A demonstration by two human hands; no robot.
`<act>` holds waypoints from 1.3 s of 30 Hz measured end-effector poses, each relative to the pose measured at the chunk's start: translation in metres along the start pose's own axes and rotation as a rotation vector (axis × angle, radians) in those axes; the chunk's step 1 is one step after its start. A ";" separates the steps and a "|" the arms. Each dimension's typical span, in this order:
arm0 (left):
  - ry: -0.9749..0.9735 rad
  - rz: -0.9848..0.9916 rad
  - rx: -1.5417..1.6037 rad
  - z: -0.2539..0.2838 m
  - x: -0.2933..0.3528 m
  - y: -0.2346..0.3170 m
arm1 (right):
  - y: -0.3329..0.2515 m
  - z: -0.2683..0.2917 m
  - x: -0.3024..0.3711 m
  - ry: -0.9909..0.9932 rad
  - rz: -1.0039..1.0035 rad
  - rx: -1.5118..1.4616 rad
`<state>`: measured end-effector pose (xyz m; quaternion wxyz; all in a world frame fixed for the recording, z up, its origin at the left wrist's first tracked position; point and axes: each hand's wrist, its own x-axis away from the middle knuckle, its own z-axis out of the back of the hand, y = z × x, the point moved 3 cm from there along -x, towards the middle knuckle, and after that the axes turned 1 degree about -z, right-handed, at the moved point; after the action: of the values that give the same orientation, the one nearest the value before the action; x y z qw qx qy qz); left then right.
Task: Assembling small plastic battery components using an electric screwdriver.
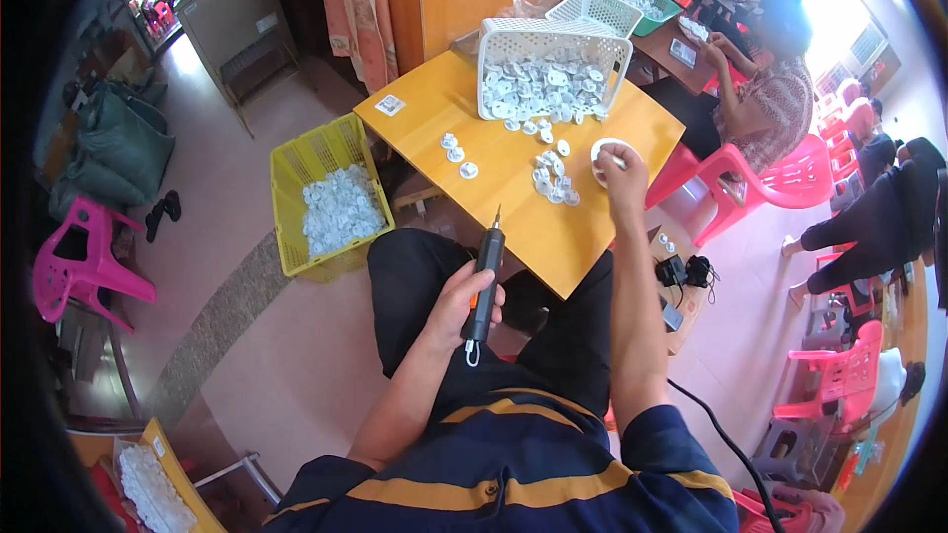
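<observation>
My left hand [462, 304] is wrapped round a black electric screwdriver [486, 281], held upright over my lap with its bit pointing up toward the table edge. At the table's right side, my right hand [624, 176] has its fingers closed together over a small round white dish [598, 152]. Whatever they pinch is too small to make out. Just left of that dish lies a loose cluster of small white plastic parts [553, 183]. A few more white round parts [453, 154] stand in a short row farther left. Behind them, a white basket [481, 69] lies tipped, spilling similar parts onto the table.
The yellow wooden table [513, 212] is in front of me. On the floor to its left stands a yellow crate [286, 199] of white pieces. A co-worker [775, 104] sits at the right on a pink chair [795, 173]. Black adapters [681, 274] lie at lower right.
</observation>
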<state>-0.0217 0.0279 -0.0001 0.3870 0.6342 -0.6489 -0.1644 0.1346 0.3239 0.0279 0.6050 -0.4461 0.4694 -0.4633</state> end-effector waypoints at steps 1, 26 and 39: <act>-0.013 0.007 -0.005 -0.002 0.001 0.001 | 0.004 -0.007 0.016 -0.051 -0.034 -0.124; -0.166 0.102 -0.364 -0.014 0.001 -0.017 | 0.033 -0.031 0.131 -0.313 -0.395 -0.667; -0.201 0.179 -0.667 -0.049 -0.011 -0.027 | 0.043 0.017 0.129 -0.158 -0.381 -0.713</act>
<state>0.0308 0.0484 0.0097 0.5198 0.3941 -0.6474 -0.3941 0.1741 0.2070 -0.0311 0.3501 -0.7410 0.4614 -0.3399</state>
